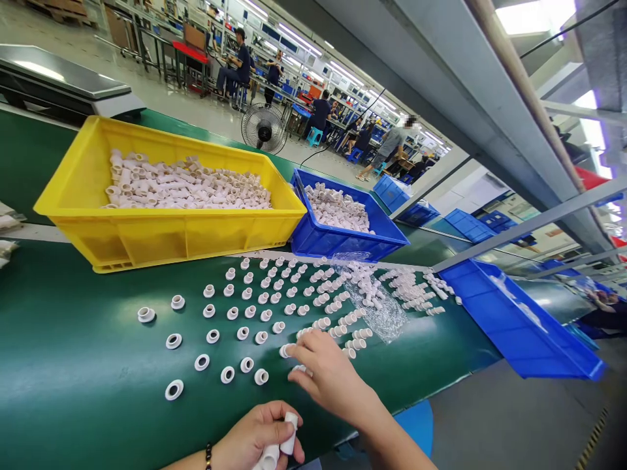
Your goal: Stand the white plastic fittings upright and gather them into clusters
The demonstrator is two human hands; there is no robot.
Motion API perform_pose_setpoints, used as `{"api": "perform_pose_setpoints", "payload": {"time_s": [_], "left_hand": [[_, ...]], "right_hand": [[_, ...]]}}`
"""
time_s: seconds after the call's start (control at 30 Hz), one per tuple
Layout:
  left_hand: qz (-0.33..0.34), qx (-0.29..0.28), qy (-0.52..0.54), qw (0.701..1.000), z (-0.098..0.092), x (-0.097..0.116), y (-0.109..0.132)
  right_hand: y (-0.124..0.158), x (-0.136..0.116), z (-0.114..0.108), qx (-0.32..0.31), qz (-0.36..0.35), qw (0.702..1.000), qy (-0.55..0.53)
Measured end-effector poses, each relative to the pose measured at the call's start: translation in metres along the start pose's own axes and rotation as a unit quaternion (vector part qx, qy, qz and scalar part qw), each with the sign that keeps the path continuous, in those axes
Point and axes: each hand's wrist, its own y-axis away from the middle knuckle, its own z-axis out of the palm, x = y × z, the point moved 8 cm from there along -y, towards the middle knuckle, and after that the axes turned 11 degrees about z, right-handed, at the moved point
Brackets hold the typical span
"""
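My left hand [264, 434], at the bottom of the head view, is closed around a short white plastic pipe piece [290, 433]. Another white tube [268, 458] sticks out lower in the same hand. My right hand [326, 372] reaches over the rows with thumb and index finger apart. Its index fingertip is at a white pipe fitting [285, 351], and a second fitting shows partly behind the thumb. Rows of flanged white fittings [261, 376] stand on the green table, single rings at left and taller tube-topped ones [362, 333] at right.
Behind the rows stand a yellow bin [196, 238] and a blue bin [343, 243], both holding many white pieces. A clear plastic bag [389, 320] with loose tubes lies at right. Another blue bin [519, 333] is tilted at the green table's [98, 352] right end. Farther off are a fan [264, 129] and several people.
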Motion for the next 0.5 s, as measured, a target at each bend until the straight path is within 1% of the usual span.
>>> {"api": "perform_pose_setpoints", "payload": {"time_s": [0.03,0.1,0.13,0.2,0.33,0.43,0.5], "left_hand": [[0.004,0.000,-0.001,1.000,0.000,0.001,0.000],[0.018,0.021,-0.001,1.000,-0.002,0.002,0.000],[0.023,0.032,-0.001,0.999,-0.004,0.002,0.000],[0.026,0.052,0.006,0.998,-0.007,0.000,0.000],[0.009,0.067,0.002,0.998,-0.009,-0.004,0.001],[0.009,0.067,-0.012,0.998,-0.006,-0.002,0.004],[0.016,0.068,-0.019,0.997,-0.004,0.002,0.005]], "right_hand": [[0.008,-0.007,-0.001,-0.015,-0.021,0.999,-0.021],[0.024,-0.021,0.003,-0.056,-0.059,0.996,-0.037],[0.030,-0.027,0.007,-0.074,-0.067,0.994,-0.032],[0.037,-0.031,0.015,-0.092,-0.058,0.994,-0.001],[0.038,-0.033,0.024,-0.093,-0.031,0.994,0.043],[0.037,-0.035,0.028,-0.093,-0.038,0.994,0.045],[0.036,-0.036,0.029,-0.078,-0.046,0.995,0.050]]}}
